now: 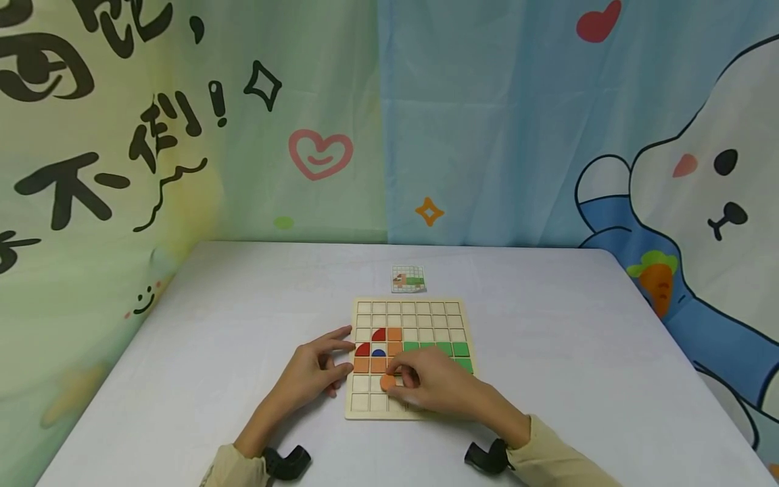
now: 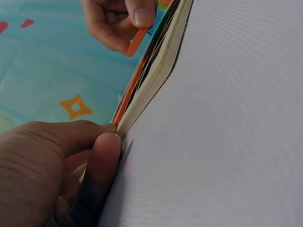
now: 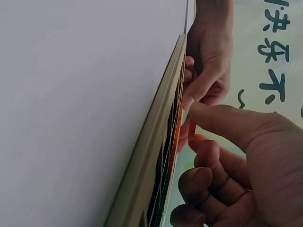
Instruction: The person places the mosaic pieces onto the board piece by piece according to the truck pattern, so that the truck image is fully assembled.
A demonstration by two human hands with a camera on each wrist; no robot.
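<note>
My right hand (image 1: 435,382) pinches an orange piece (image 1: 387,383) with a rounded edge between thumb and finger. It hovers over the lower part of a wooden grid board (image 1: 365,408), and the fingers cover some of the piece. In the left wrist view the orange piece (image 2: 137,41) is seen edge-on, tilted, just off the board. My left hand (image 1: 310,368) touches the board's left edge with its fingertips and thumb, the fingers loosely bent. Red pieces (image 1: 380,334), a blue piece (image 1: 379,352), orange squares (image 1: 362,365) and green squares (image 1: 460,349) lie in the grid.
Behind the board a small picture card (image 1: 408,279) with a coloured grid pattern lies on the white table (image 1: 274,284). A printed curtain (image 1: 475,135) hangs along the table's far side. Each wrist wears a black device (image 1: 288,463).
</note>
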